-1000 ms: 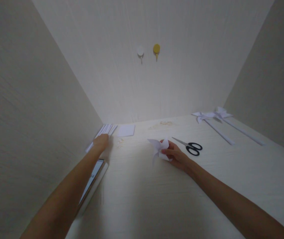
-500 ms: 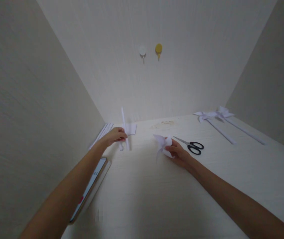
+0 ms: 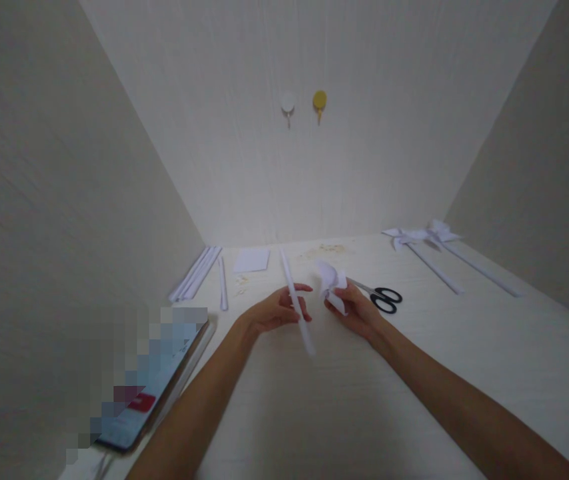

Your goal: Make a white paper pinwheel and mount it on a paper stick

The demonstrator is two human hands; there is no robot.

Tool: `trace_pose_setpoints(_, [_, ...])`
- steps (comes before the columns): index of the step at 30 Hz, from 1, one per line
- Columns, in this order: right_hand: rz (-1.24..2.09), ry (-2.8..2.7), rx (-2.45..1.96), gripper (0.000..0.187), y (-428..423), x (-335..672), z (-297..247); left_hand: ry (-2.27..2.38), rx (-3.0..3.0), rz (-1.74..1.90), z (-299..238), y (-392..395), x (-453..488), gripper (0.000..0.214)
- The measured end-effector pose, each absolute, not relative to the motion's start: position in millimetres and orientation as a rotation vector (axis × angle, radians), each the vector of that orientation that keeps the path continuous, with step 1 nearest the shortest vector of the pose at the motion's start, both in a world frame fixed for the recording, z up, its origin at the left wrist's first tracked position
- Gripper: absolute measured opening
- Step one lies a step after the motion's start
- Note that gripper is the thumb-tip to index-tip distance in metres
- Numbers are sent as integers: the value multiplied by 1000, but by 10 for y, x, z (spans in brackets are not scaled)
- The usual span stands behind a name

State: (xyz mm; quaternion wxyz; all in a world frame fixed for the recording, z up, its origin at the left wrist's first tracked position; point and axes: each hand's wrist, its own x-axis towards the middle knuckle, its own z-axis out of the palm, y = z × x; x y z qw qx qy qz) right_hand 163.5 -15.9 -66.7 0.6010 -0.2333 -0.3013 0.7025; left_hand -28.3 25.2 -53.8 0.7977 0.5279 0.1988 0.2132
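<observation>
Between the fingers of my left hand (image 3: 277,310) is a thin white rolled paper stick (image 3: 290,283), tilted, its lower end toward me. My right hand (image 3: 357,310) pinches a white paper pinwheel (image 3: 332,287) with curled blades. The two hands are close together above the table, and the stick and pinwheel are apart. Just behind my right hand lie scissors (image 3: 385,299) with black handles, their blades pointing left and partly covered by the hand.
Two finished-looking paper pinwheels on sticks (image 3: 434,267) lie at the back right. At the back left are several paper sticks (image 3: 197,273), a single thin stick (image 3: 223,283) and square paper sheets (image 3: 252,260). A phone (image 3: 159,387) rests at the left. Two hooks (image 3: 319,100) hang on the wall.
My left hand has carried the paper stick rightward from the back left, toward the pinwheel, and the stick now leans more. My right hand still holds the pinwheel, which has turned slightly.
</observation>
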Motion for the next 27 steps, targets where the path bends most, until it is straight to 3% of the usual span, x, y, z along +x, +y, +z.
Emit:
trace_pose_setpoints(8, [1616,-724,-623,28,-177,1645,-663,262,1140,353,-657,157,-337,85])
trace_pose_setpoints(17, [1627,-773,-631,29,-202,1632,-653,195,1175,262,-679,118,-310,52])
trace_pose_setpoints(27, [1611,-788,-646,28,-210,1624,-638,206,1248,274,-669,119,-287,31])
